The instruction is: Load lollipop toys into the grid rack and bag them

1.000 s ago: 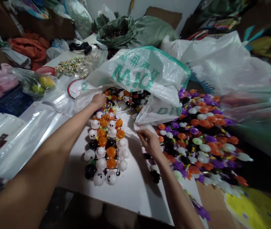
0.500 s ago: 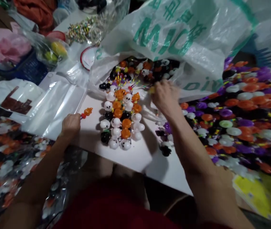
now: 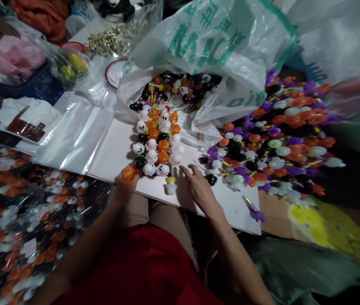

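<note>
My left hand [image 3: 125, 190] is closed round an orange pumpkin-like plastic trinket [image 3: 129, 173], at the front edge of the white table [image 3: 110, 165]. Beside it lie neat rows of small plastic Halloween figures: white skull heads [image 3: 149, 169], orange pumpkins [image 3: 163, 157] and black ones [image 3: 139, 162]. Some have thin striped stems. My right hand [image 3: 197, 186] is open over the table, fingers apart, holding nothing. Just left of its fingertips a white ghost-like figure with a yellow collar [image 3: 171, 187] lies in front of the rows.
A white plastic bag with green lettering [image 3: 205, 46] gapes behind the rows, more figures inside. To the right spreads a heap of purple, orange and white figures [image 3: 275, 144]. Filled clear bags [image 3: 24, 220] lie lower left. Flat clear bags [image 3: 75, 131] and a blue basket [image 3: 37, 87] are left.
My right hand has come from the bag's mouth toward the front edge and opened. The white ghost-like figure now lies before the rows. My left hand has moved right with the orange trinket.
</note>
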`<control>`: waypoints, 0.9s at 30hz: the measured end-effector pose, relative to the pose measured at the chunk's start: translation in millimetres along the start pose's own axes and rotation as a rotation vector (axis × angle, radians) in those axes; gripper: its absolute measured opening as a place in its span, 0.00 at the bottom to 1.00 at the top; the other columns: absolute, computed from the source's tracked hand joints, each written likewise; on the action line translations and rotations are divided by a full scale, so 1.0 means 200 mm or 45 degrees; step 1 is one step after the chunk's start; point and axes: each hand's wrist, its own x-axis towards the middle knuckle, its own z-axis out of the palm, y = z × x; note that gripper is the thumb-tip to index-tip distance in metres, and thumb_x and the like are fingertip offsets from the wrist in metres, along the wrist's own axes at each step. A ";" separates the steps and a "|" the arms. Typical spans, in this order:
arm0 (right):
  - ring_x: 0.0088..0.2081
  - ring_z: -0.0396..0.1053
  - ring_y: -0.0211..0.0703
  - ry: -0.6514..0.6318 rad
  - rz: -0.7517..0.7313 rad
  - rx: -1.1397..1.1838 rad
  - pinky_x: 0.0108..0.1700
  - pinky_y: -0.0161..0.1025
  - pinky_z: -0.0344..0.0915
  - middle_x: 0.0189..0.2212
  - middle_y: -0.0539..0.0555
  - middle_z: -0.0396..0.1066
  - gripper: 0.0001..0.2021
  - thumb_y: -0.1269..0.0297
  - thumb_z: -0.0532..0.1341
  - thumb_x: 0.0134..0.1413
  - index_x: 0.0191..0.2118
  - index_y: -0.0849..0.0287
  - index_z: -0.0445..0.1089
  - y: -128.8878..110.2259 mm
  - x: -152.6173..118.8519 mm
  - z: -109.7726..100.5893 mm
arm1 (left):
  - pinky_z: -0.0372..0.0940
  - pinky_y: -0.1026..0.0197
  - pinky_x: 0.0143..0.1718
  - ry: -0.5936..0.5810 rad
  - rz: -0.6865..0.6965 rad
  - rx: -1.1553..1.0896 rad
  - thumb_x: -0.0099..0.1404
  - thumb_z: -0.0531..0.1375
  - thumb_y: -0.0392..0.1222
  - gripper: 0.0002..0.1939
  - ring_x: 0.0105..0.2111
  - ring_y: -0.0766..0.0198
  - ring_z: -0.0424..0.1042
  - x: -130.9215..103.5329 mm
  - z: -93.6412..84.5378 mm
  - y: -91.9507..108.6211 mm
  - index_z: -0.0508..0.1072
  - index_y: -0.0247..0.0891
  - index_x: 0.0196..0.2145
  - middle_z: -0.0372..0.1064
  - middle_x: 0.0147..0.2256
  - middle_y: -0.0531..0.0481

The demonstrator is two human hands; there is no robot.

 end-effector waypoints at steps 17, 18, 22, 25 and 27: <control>0.37 0.70 0.44 0.748 0.045 0.897 0.39 0.38 0.67 0.38 0.55 0.71 0.10 0.68 0.54 0.54 0.43 0.58 0.64 -0.14 -0.02 0.25 | 0.68 0.62 0.35 -0.151 0.120 -0.265 0.57 0.64 0.53 0.18 0.31 0.63 0.71 0.00 -0.02 -0.04 0.73 0.38 0.39 0.74 0.31 0.51; 0.36 0.69 0.44 0.745 0.092 0.900 0.38 0.38 0.67 0.36 0.55 0.70 0.09 0.68 0.54 0.53 0.41 0.58 0.65 -0.16 0.01 0.26 | 0.68 0.62 0.36 -0.170 0.109 -0.262 0.56 0.65 0.53 0.19 0.32 0.62 0.72 0.00 -0.04 -0.04 0.74 0.38 0.40 0.75 0.32 0.51; 0.34 0.68 0.44 0.556 0.129 0.853 0.36 0.38 0.65 0.34 0.55 0.70 0.07 0.66 0.53 0.55 0.37 0.58 0.67 -0.20 0.08 0.24 | 0.71 0.58 0.42 -0.202 0.153 -0.216 0.57 0.63 0.51 0.18 0.37 0.59 0.76 0.03 -0.16 -0.08 0.75 0.38 0.42 0.77 0.39 0.47; 0.31 0.68 0.44 0.520 0.185 0.900 0.33 0.38 0.64 0.31 0.54 0.71 0.07 0.64 0.55 0.56 0.39 0.57 0.67 -0.19 0.04 0.24 | 0.71 0.56 0.43 0.040 0.095 -0.130 0.61 0.60 0.49 0.15 0.37 0.58 0.76 0.16 -0.31 -0.12 0.75 0.39 0.43 0.77 0.39 0.47; 0.31 0.68 0.45 0.531 0.186 0.856 0.32 0.39 0.64 0.31 0.54 0.71 0.07 0.63 0.55 0.55 0.39 0.57 0.67 -0.16 0.03 0.27 | 0.71 0.54 0.45 0.247 0.060 -0.037 0.62 0.59 0.48 0.15 0.37 0.57 0.75 0.31 -0.42 -0.15 0.75 0.39 0.43 0.76 0.39 0.46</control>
